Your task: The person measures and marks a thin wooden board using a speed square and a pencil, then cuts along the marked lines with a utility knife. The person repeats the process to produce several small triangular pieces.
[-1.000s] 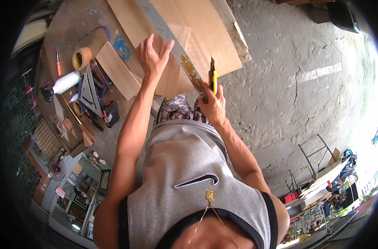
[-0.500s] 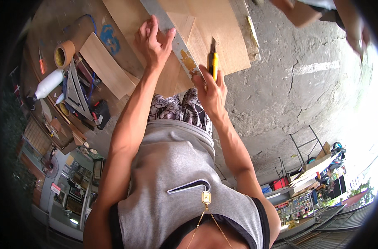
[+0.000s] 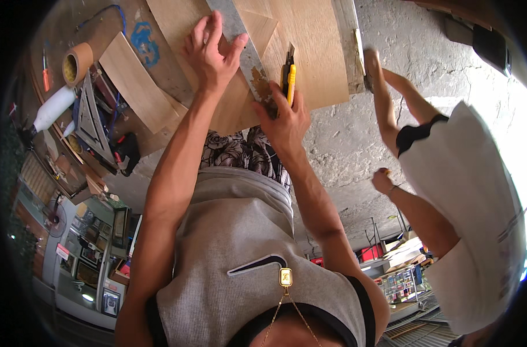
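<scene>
A long grey metal straightedge [image 3: 249, 58] with a rusty patch lies slantwise over thin plywood sheets [image 3: 310, 46]. My left hand [image 3: 214, 58] rests against it, fingers apart and thumb on the metal; nothing is gripped in it. Closer to me, my right hand [image 3: 286, 118] holds a yellow and black utility knife [image 3: 290, 81] between its fingers, with the blade out and pointing away from me. The thumb of that hand touches the near end of the straightedge. A loose triangular plywood piece [image 3: 258, 32] lies just right of the metal.
To the left, a narrow plywood strip [image 3: 133, 81], a tape roll [image 3: 77, 63], a white bottle [image 3: 54, 109], a triangular metal square [image 3: 93, 127] and an orange-handled screwdriver [image 3: 45, 78] lie on the worktop. A person in a white shirt [image 3: 466, 173] is at the right, over concrete floor.
My right hand has shifted slightly left with the utility knife along the straightedge. My left hand stays on the metal. The other person has come further into view at the right.
</scene>
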Motion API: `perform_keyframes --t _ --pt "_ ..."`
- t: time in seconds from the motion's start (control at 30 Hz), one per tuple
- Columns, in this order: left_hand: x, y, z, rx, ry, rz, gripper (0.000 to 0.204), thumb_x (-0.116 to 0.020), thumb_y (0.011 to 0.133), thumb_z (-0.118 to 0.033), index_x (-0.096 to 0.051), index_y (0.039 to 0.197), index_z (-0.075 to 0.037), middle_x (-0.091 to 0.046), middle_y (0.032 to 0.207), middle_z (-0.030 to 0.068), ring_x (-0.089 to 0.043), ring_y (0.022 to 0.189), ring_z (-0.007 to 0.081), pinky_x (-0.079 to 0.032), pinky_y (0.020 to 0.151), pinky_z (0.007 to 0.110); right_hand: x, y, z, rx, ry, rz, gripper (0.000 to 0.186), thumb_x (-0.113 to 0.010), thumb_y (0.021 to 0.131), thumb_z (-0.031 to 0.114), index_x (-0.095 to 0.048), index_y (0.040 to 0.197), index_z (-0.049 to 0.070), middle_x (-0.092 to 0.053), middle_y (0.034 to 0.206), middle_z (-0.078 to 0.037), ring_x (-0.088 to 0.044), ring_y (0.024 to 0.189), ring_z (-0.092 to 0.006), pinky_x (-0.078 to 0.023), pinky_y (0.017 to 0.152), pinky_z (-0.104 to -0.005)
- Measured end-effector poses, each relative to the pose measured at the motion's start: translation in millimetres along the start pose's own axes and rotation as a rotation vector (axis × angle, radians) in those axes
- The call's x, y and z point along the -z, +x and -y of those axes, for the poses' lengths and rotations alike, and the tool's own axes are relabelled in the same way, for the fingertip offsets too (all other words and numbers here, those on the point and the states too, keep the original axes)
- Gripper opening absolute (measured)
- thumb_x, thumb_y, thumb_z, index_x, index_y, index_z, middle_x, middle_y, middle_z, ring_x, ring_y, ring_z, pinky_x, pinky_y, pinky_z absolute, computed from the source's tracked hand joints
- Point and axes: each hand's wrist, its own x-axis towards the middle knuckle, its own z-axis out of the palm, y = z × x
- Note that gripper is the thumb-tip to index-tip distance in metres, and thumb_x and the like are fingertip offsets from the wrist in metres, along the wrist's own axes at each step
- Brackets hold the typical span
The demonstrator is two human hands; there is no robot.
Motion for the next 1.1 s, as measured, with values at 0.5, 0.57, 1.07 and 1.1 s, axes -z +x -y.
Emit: perform_keyframes --t 0.5,0.57,1.07,1.1 --pt "2 -1 1 0.019 -0.087 0.034 0.058 -0.073 0.082 -0.041 -0.062 0.126 -0.006 -0.056 0.121 0.0087 -0.052 0.103 0.0238 -0.038 0.089 0.039 10 7 4 -0.063 0.034 0.084 0.051 -0.082 0.07 0.026 -0.065 0.116 0.011 -0.059 0.1 -0.015 -0.063 0.085 -0.0348 -0.052 0.069 -0.0436" --pt "3 -1 0 0.012 -0.083 0.046 0.057 -0.075 0.082 -0.035 -0.061 0.127 -0.004 -0.058 0.12 0.0102 -0.051 0.106 0.0246 -0.04 0.09 0.039 12 7 6 -0.109 0.041 0.13 0.052 -0.081 0.07 0.026 -0.065 0.116 0.011 -0.059 0.1 -0.016 -0.062 0.085 -0.0352 -0.051 0.068 -0.0444" --pt "10 3 -11 0.063 -0.087 0.1 0.055 -0.077 0.082 -0.02 -0.058 0.129 0.0 -0.06 0.117 0.0142 -0.052 0.112 0.027 -0.045 0.093 0.039 14 13 6 -0.143 0.055 0.119 0.05 -0.082 0.065 0.026 -0.067 0.112 0.018 -0.057 0.089 -0.01 -0.063 0.074 -0.0317 -0.051 0.062 -0.0439" --pt "10 3 -11 0.064 -0.09 0.099 0.054 -0.077 0.082 -0.019 -0.058 0.129 0.0 -0.06 0.117 0.0142 -0.052 0.112 0.027 -0.045 0.093 0.039 13 13 6 -0.138 0.045 0.101 0.049 -0.082 0.064 0.027 -0.068 0.11 0.018 -0.057 0.088 -0.01 -0.063 0.073 -0.0315 -0.051 0.061 -0.0436"
